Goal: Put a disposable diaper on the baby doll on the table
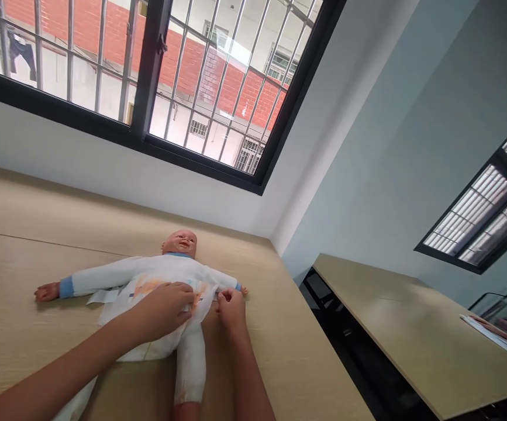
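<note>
A baby doll (pixel 183 243) in a white suit with blue cuffs lies on its back on the table, arms spread. Round its hips is a white diaper (pixel 148 287) with an orange print on the front. Across that front my left hand (pixel 172 307) bends its fingers over the diaper, pressing and holding it; the fingertips are partly hidden. At the doll's right-hand side in the picture, my right hand (pixel 231 305) is closed in a pinch on the diaper's fastening tab (pixel 216 297). On the other side, a pale tab (pixel 104 296) sticks out loose beneath the doll's arm.
The wooden table (pixel 25 269) runs up to the wall beneath a barred window (pixel 218 76). Past a dark gap on the right stands a second table (pixel 393 316), with papers (pixel 499 339) at its far edge. Another window (pixel 485 210) is at the right.
</note>
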Demonstrator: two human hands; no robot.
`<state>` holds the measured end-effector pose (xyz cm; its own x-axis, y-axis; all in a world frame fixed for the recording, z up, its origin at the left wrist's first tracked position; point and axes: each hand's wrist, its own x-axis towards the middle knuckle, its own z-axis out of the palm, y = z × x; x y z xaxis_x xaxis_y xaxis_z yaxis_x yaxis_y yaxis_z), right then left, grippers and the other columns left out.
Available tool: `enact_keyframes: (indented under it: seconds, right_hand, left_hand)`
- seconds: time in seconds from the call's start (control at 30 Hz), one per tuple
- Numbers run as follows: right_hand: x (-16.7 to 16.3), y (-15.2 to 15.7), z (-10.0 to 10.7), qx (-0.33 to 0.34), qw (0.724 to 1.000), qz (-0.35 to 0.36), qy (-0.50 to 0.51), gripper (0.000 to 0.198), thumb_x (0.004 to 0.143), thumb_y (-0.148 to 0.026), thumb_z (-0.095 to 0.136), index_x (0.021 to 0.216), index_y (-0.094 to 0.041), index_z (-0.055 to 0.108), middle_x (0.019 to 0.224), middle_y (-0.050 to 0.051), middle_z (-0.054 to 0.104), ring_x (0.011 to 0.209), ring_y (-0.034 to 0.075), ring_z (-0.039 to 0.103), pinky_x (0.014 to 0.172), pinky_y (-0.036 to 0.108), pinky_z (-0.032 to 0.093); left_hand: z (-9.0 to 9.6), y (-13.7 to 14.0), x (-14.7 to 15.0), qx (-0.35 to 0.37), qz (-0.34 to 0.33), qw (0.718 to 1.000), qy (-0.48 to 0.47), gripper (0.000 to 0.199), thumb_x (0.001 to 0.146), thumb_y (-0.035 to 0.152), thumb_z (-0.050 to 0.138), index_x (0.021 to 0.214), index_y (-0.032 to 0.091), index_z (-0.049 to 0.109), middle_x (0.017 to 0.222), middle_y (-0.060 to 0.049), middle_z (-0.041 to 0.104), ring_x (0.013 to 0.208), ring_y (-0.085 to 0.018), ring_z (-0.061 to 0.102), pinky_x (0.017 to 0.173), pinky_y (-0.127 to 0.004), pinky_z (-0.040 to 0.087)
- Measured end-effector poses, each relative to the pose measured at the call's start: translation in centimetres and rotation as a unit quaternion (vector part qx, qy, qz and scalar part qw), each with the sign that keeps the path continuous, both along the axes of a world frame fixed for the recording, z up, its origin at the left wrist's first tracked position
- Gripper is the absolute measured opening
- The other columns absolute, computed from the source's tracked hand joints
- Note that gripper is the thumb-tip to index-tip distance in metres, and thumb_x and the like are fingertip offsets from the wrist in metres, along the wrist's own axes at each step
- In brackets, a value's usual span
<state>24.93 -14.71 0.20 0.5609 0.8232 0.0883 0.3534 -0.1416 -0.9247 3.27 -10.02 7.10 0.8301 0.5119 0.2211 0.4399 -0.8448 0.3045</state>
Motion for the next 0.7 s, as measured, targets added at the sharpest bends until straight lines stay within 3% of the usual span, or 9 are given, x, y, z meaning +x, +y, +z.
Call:
enact_keyframes:
  seconds: [0.13, 0.23, 0.3, 0.47, 0.7]
  right_hand:
    - [-0.6, -0.2, -0.3, -0.015, 0.988, 0.003, -0.155, 0.010, 0.083, -0.013, 0.065, 0.080, -0.018, 0.073, 0.095, 0.010, 0.075, 0.093, 0.024, 0.066, 0.091, 0.034, 0.050]
    - [-1.3, 0.1, -0.4, -0.076, 0.955, 0.015, -0.285, 0.020, 0.092, -0.018, 0.058, 0.096, -0.018, 0.077, 0.110, 0.013, 0.074, 0.104, 0.027, 0.066, 0.092, 0.035, 0.049]
    - [-1.5, 0.4, -0.4, -0.107, 0.942, 0.020, -0.316, 0.029, 0.094, -0.016, 0.054, 0.111, -0.020, 0.078, 0.119, 0.013, 0.072, 0.110, 0.027, 0.065, 0.091, 0.034, 0.049]
    - [-1.2, 0.9, -0.7, -0.162, 0.931, 0.029, -0.325, 0.039, 0.090, -0.020, 0.060, 0.125, -0.026, 0.075, 0.125, 0.012, 0.067, 0.103, 0.027, 0.069, 0.082, 0.033, 0.049]
    - [-0.5, 2.7, -0.1, -0.180, 0.950, 0.045, -0.252, 0.026, 0.085, -0.034, 0.068, 0.104, -0.023, 0.081, 0.114, 0.014, 0.074, 0.095, 0.029, 0.071, 0.078, 0.035, 0.050]
  left_hand:
    - [0.4, 0.7, 1.4, 0.000, 0.034, 0.999, 0.035, 0.014, 0.085, 0.020, 0.061, 0.092, 0.019, 0.074, 0.105, -0.011, 0.076, 0.101, -0.031, 0.068, 0.089, -0.043, 0.048]
    - [0.7, 1.1, 2.7, 0.007, 0.059, 0.995, 0.076, 0.023, 0.077, 0.023, 0.066, 0.098, 0.019, 0.073, 0.112, -0.014, 0.074, 0.109, -0.037, 0.066, 0.087, -0.046, 0.050]
    - [0.7, 1.5, 3.5, 0.006, 0.063, 0.994, 0.086, 0.035, 0.071, 0.024, 0.071, 0.105, 0.017, 0.072, 0.118, -0.017, 0.072, 0.114, -0.041, 0.064, 0.087, -0.049, 0.052]
    - [0.1, 2.7, 4.9, 0.003, 0.056, 0.994, 0.098, 0.047, 0.065, 0.030, 0.079, 0.110, 0.017, 0.072, 0.126, -0.019, 0.071, 0.120, -0.041, 0.061, 0.097, -0.053, 0.050]
    - [-0.6, 3.7, 6.3, 0.019, 0.072, 0.992, 0.103, 0.022, 0.066, 0.013, 0.069, 0.087, 0.015, 0.075, 0.115, -0.019, 0.074, 0.113, -0.041, 0.062, 0.091, -0.051, 0.048]
